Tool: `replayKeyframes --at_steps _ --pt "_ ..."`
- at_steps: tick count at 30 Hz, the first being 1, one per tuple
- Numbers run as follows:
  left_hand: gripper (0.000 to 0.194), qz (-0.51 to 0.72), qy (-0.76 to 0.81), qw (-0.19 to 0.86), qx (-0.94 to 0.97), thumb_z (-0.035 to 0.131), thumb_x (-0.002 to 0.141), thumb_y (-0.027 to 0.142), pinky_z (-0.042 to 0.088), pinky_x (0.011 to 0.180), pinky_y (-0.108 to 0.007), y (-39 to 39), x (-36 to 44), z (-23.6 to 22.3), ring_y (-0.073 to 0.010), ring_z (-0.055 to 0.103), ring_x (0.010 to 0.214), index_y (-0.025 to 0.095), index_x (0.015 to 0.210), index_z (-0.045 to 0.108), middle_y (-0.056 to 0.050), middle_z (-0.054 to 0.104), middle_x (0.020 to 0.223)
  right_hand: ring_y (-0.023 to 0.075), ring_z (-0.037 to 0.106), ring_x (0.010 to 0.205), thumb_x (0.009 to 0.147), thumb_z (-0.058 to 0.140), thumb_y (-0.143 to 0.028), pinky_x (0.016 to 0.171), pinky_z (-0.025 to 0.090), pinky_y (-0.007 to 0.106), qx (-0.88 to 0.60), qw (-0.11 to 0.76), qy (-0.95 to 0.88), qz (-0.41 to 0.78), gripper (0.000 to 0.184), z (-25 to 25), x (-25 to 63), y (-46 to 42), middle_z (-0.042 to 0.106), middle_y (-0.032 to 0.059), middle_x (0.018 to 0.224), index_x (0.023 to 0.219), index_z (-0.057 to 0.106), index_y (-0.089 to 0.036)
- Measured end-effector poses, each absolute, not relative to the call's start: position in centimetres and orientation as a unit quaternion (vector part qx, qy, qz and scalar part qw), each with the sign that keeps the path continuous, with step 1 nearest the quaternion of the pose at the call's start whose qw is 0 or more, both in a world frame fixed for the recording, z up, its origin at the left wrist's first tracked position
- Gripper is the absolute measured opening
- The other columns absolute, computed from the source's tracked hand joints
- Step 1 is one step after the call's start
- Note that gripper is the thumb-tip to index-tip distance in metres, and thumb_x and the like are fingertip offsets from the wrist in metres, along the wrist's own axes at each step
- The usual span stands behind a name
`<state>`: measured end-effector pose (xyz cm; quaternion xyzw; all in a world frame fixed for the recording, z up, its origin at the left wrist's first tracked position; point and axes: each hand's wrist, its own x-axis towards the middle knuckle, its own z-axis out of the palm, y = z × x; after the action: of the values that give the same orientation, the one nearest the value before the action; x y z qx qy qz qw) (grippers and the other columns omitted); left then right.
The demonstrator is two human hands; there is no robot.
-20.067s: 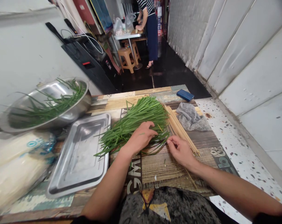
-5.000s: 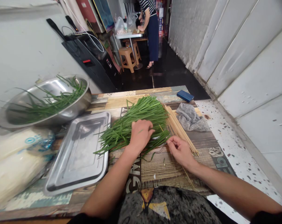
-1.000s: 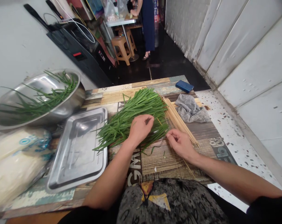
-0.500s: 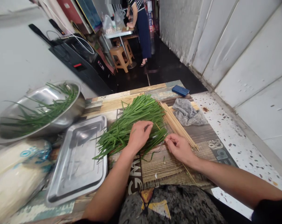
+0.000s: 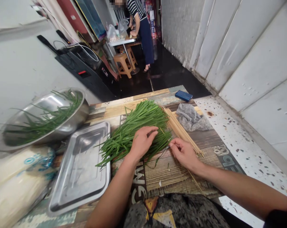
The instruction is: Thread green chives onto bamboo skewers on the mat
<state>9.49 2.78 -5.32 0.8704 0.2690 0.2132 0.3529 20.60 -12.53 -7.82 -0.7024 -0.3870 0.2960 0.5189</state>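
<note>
A flat pile of green chives [image 5: 136, 125] lies on the patterned table [image 5: 172, 171] in front of me. My left hand [image 5: 142, 141] rests on the near end of the chives, fingers curled and pressing into the leaves. My right hand [image 5: 185, 153] is closed in a pinch just right of the chives' cut ends, beside a bundle of bamboo skewers [image 5: 181, 131]. A thin skewer [image 5: 196, 183] runs back under that hand toward me.
An empty steel tray [image 5: 79, 167] sits left of the chives, a steel bowl [image 5: 46, 117] with more chives behind it, and a plastic bag [image 5: 17, 183] at far left. A grey cloth [image 5: 191, 117] and blue phone [image 5: 183, 95] lie beyond the skewers. Another person [image 5: 141, 28] stands at a far table.
My head has tilted up, so the table sits lower in view. My left fingers shifted slightly on the chives; my right hand stays pinched at the same spot.
</note>
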Motion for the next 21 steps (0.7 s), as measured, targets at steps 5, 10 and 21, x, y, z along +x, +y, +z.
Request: replayKeyframes --at_steps 5,10,21 --pt "0.024 0.239 0.306 0.403 0.829 0.059 0.080 0.018 0.046 0.069 -0.023 3.12 9.57 -5.90 -0.0104 0.060 0.067 0.019 0.105 0.059 0.002 0.069 0.079 0.0097 0.037 0.048 0.083 0.046 -0.038 0.045 0.028 0.021 -0.695 0.518 -0.394 0.304 0.025 -7.66 20.54 -12.55 0.042 -0.0043 0.052 0.068 0.052 -0.019" --pt "0.030 0.213 0.305 0.400 0.838 0.061 0.080 0.018 0.048 0.074 -0.025 2.82 9.85 -6.21 -0.0116 0.062 0.072 0.018 0.109 0.064 0.000 0.072 0.085 0.0093 0.037 0.047 0.083 0.046 -0.037 0.045 0.028 0.021 -0.691 0.519 -0.402 0.303 0.025 -7.80 20.56 -12.53 0.041 -0.0048 0.051 0.069 0.052 -0.018" --pt "0.021 0.229 0.334 0.392 0.826 0.058 0.083 0.019 0.049 0.091 -0.032 2.79 10.16 -6.13 -0.0172 0.067 0.093 0.016 0.096 0.073 -0.005 0.074 0.099 0.0095 0.039 0.047 0.084 0.046 -0.037 0.046 0.030 0.021 -0.692 0.516 -0.401 0.307 0.024 -7.82 20.44 -12.67 0.044 -0.0044 0.051 0.070 0.052 -0.018"
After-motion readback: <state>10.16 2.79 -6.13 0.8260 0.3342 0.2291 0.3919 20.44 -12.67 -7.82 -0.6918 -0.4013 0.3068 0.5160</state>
